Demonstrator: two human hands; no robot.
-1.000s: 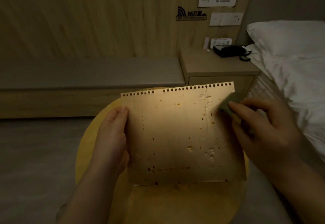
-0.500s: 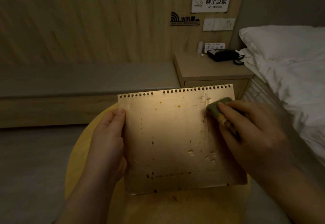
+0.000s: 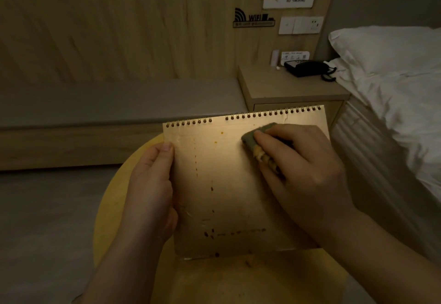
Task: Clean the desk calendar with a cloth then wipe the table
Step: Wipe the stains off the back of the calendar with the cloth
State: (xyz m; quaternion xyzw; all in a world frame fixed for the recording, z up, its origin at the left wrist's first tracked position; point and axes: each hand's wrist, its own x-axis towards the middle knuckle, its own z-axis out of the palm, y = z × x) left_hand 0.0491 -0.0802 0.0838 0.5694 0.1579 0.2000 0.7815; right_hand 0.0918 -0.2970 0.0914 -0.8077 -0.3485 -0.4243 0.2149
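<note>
1. The calendar point(image 3: 229, 184) stands tilted over the round yellow table point(image 3: 112, 208), its spiral binding along the top edge and its bottom edge low over the tabletop; whether that edge touches the wood cannot be told.
2. The left hand point(image 3: 152, 194) grips the calendar's left edge, thumb lying up the front face and the fingers hidden behind it.
3. The right hand point(image 3: 300, 172) presses a small grey-green cloth point(image 3: 256, 135) against the calendar's upper middle, just below the binding, with the fingers curled round the wad.
4. Dark and orange specks run down the calendar's left half and along its lower part; the area right of the cloth is covered by the hand.
5. A few crumbs lie on the table just in front of the calendar's bottom edge.
6. Behind the calendar stands a nightstand point(image 3: 286, 89) carrying a black telephone point(image 3: 307, 67).
7. Right of the calendar is a bed with white linen point(image 3: 393, 72).
</note>
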